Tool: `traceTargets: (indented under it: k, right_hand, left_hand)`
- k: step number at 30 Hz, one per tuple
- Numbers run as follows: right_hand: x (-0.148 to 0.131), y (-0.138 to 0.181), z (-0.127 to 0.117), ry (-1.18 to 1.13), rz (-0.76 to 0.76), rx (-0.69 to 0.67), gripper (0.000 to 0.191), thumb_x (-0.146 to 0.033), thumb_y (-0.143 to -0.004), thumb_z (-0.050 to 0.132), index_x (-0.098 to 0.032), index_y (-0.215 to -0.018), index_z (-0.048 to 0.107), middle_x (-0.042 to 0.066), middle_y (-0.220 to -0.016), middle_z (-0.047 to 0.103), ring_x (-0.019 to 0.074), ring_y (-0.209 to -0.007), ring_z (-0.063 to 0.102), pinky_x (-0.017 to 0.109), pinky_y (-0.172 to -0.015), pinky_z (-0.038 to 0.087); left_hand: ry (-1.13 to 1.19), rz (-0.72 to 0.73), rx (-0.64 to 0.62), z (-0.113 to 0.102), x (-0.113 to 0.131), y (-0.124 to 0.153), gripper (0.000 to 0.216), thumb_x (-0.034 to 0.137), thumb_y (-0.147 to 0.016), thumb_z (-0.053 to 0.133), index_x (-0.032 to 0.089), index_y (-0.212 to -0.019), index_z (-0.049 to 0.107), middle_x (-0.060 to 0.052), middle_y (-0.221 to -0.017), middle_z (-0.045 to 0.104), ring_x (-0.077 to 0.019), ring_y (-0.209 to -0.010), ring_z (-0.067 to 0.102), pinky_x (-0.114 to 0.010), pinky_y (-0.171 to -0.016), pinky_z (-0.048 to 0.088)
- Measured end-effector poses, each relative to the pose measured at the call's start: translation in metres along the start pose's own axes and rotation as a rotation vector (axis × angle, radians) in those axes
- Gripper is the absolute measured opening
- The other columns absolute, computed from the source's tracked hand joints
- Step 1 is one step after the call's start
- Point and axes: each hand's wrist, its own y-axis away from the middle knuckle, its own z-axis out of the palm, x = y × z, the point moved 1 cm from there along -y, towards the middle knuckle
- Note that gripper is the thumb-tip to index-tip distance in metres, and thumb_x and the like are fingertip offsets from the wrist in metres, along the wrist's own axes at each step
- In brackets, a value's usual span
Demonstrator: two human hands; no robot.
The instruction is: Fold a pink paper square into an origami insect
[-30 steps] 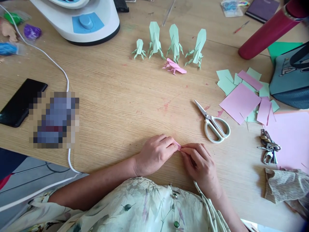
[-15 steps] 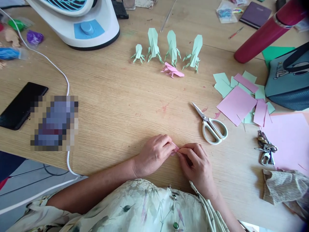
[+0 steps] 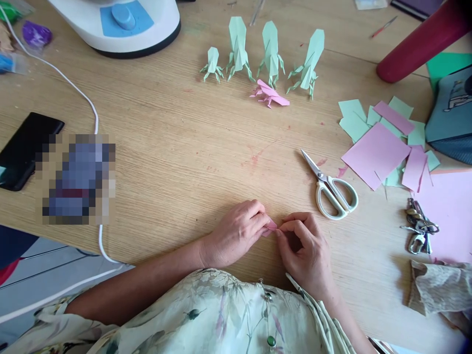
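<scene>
Near the table's front edge, my left hand (image 3: pixel 241 231) is closed around a small folded piece of pink paper (image 3: pixel 270 227), most of it hidden by the fingers. The thumb and index finger of my right hand (image 3: pixel 304 246) pinch a thin tip of the same paper from the right. White-handled scissors (image 3: pixel 334 194) lie just beyond my right hand, blades pointing away to the left. Farther back stand several green origami insects (image 3: pixel 238 51), with a pink origami insect (image 3: pixel 271 93) in front of them.
Green and pink paper pieces (image 3: pixel 376 152) are piled at the right, beside a blue bag (image 3: pixel 452 113) and a red bottle (image 3: pixel 416 49). Keys (image 3: pixel 419 226) and a crumpled cloth (image 3: pixel 438 287) lie nearer. At left are a black phone (image 3: pixel 27 147), a white cable (image 3: pixel 79 93) and a white appliance base (image 3: pixel 136 34).
The camera view has shifted, so the far objects sit higher in the picture. My right hand has drawn slightly to the right, and more of the folded pink paper shows between the hands.
</scene>
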Motion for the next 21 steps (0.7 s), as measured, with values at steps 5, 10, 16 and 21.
traceTargets:
  k: [5,10,16,21]
  right_hand:
    - [0.0005,-0.0003,-0.0001,-0.01,0.013,-0.021,0.007,-0.019,-0.09,0.061,-0.021,-0.084,0.062,0.007,-0.099,0.058,0.0196,-0.087,0.057,0.034,-0.07,0.047]
    - [-0.0004,-0.0015,-0.001,-0.033,0.012,-0.027,0.01,-0.018,-0.091,0.06,-0.021,-0.082,0.062,0.007,-0.097,0.057,0.0195,-0.087,0.057,0.034,-0.07,0.047]
    - [0.0017,-0.0008,-0.0008,-0.003,-0.001,-0.019,0.009,-0.019,-0.09,0.062,-0.021,-0.081,0.06,0.007,-0.097,0.057,0.0199,-0.086,0.057,0.034,-0.068,0.048]
    - [0.0026,-0.0001,-0.0002,0.02,-0.022,-0.016,0.009,-0.018,-0.09,0.062,-0.021,-0.082,0.059,0.007,-0.097,0.057,0.0204,-0.087,0.056,0.036,-0.07,0.048]
  left_hand:
    - [0.007,-0.001,-0.014,-0.0012,-0.0007,0.0012,0.016,0.015,-0.099,0.051,0.017,-0.095,0.066,-0.004,-0.095,0.057,-0.0151,-0.088,0.056,-0.028,-0.082,0.046]
    - [0.005,-0.011,-0.019,0.0,-0.0013,0.0009,0.021,0.022,-0.102,0.047,0.015,-0.095,0.065,-0.007,-0.098,0.058,-0.0167,-0.09,0.056,-0.03,-0.083,0.047]
    - [-0.018,-0.022,-0.02,0.0019,0.0002,0.0003,0.021,0.026,-0.102,0.049,0.014,-0.093,0.064,-0.008,-0.096,0.058,-0.0185,-0.09,0.056,-0.031,-0.083,0.048]
    - [-0.028,-0.049,-0.033,0.0011,0.001,0.0004,0.021,0.026,-0.101,0.049,0.014,-0.093,0.063,-0.008,-0.096,0.058,-0.0189,-0.09,0.056,-0.032,-0.083,0.048]
